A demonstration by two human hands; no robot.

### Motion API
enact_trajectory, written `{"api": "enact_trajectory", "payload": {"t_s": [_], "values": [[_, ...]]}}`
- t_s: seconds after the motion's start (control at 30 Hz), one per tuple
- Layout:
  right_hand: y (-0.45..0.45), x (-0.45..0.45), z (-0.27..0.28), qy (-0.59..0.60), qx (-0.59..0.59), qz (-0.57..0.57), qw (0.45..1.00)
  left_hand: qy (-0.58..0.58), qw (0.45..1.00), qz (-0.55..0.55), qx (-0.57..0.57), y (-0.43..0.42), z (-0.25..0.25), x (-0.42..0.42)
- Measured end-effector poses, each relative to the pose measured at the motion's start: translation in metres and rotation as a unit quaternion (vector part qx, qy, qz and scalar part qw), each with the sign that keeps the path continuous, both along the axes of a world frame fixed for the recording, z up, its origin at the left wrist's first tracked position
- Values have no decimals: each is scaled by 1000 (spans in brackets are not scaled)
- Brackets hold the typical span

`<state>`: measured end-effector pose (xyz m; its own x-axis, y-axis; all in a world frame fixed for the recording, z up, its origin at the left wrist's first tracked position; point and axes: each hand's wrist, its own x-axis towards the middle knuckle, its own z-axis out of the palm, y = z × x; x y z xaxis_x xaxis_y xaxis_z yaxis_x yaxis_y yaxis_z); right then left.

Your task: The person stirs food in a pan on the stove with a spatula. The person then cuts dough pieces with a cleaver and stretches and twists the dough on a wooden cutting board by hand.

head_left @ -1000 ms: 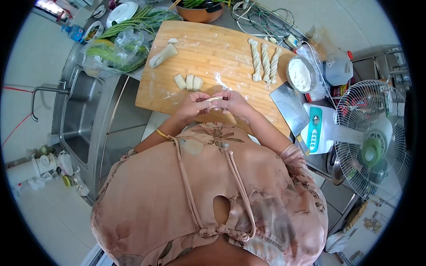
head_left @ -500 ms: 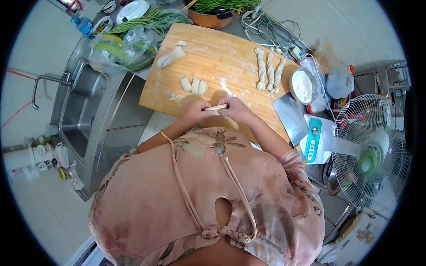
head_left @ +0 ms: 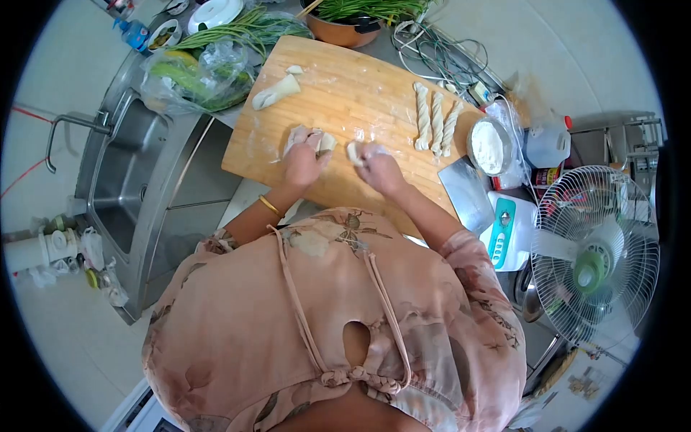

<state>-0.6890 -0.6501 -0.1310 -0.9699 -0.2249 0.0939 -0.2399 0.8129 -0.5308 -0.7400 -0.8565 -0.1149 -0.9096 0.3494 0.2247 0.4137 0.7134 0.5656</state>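
My right hand [head_left: 379, 168] is closed on a pale dough piece [head_left: 353, 153], held low over the wooden board [head_left: 353, 93]. To its left, my left hand [head_left: 302, 164] reaches onto a group of cut dough pieces [head_left: 327, 142]. Its fingers curl around one of them and partly hide the group. A thick dough log [head_left: 276, 93] lies at the board's upper left, with a small dough scrap [head_left: 294, 70] beyond it. Several twisted dough strips [head_left: 437, 119] rest side by side at the right of the board.
A flour bowl [head_left: 489, 146] and a cleaver [head_left: 466, 196] sit at the board's right edge, near a kitchen scale [head_left: 510, 229] and a fan [head_left: 596, 255]. Bagged vegetables [head_left: 191, 83] and a sink [head_left: 137, 173] are left. An orange pot [head_left: 342, 31] stands behind.
My hands have separated from the dough they held together. The left has moved left onto the cut pieces; the right keeps a dough piece and has lowered it toward the board.
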Motion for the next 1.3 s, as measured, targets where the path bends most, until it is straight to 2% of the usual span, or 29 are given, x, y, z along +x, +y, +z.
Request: {"api": "enact_trajectory", "payload": {"t_s": [0.03,0.07,0.13,0.17,0.27,0.3,0.37,0.4,0.47,0.57,0.6,0.7,0.8,0.9,1.0,1.1,1.2,1.3], "values": [[2,5,4,23,38,37,998,3,1000,-7,-29,1,8,-1],[4,4,9,-54,-44,-43,997,6,998,-15,-58,3,13,-1],[8,-1,16,-203,-204,-203,936,-32,994,-29,-100,8,13,-1],[24,-9,-33,-104,-237,-249,933,-50,991,-36,-121,10,13,-3],[55,-27,-35,-238,-131,-321,907,-15,986,-76,-145,13,30,-10],[37,-23,26,-251,5,-322,913,-59,985,-89,-134,14,27,-14],[26,-13,42,-95,138,-275,947,-149,977,-108,-111,14,17,-22],[22,-10,42,-17,202,-245,948,-117,981,-127,-94,13,16,-24],[14,-9,36,46,114,-138,983,-57,983,-164,-60,9,12,-28],[-7,-21,19,99,9,-2,995,-68,979,-190,30,0,1,-37],[-14,-29,14,112,-19,38,993,-79,976,-199,27,-5,0,-38],[-30,-47,14,-38,-109,66,991,-87,973,-213,10,-16,-1,-41],[-38,-56,20,-92,-96,66,989,-55,977,-207,-18,-23,-4,-44],[-41,-59,19,-123,7,87,989,-46,974,-223,-21,-28,-3,-45],[-36,-56,30,-130,13,75,989,-45,971,-232,-26,-30,0,-47],[-26,-53,30,-70,27,30,997,-45,979,-199,-25,-29,2,-48],[-11,-48,39,-172,-6,-41,984,-37,986,-157,-49,-23,4,-47],[9,-37,44,-158,-97,-152,971,-5,993,-94,-64,-19,-7,-44]]}}
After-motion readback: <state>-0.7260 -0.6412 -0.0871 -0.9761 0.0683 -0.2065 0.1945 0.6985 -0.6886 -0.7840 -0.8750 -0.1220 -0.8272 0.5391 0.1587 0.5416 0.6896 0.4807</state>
